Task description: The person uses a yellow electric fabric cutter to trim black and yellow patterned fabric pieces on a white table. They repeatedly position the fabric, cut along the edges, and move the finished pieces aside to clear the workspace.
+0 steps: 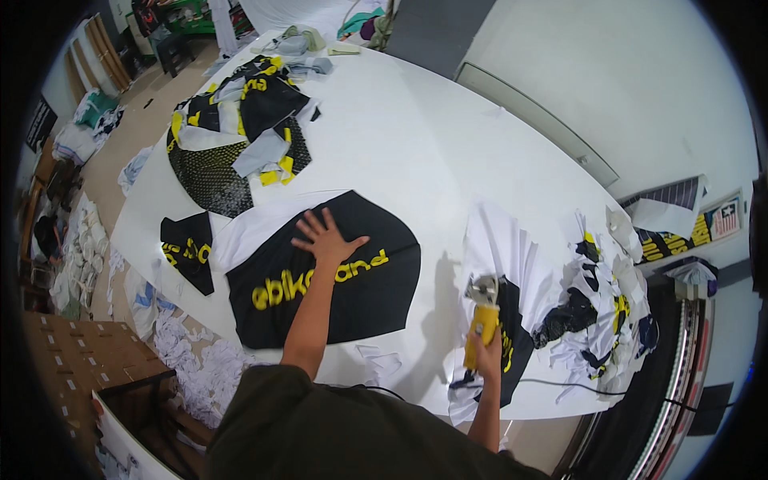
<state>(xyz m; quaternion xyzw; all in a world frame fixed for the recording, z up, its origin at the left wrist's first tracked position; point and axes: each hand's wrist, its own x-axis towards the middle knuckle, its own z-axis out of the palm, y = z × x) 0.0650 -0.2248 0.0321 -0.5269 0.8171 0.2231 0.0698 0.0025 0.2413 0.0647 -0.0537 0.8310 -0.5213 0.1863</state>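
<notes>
My left hand (326, 242) lies spread and flat on a large black fabric panel (376, 296) with yellow lettering. White fabric shows from under the panel's upper left side. My right hand (486, 356) grips a yellow electric rotary cloth cutter (482, 324), whose round metal head points away from me. Beneath and beside the cutter are a white fabric piece (500, 240) and a black piece with yellow print (518, 340). A black cord runs from the cutter's rear toward the right. Left of the big panel sits a smaller black and yellow piece (190, 250).
Black, yellow and grey cut pieces (212, 172) are heaped at the far left of the white table (400, 128). Scraps (596, 312) pile up at its right edge. White offcuts (188, 352) cover the floor at left, near a brown carton (80, 368).
</notes>
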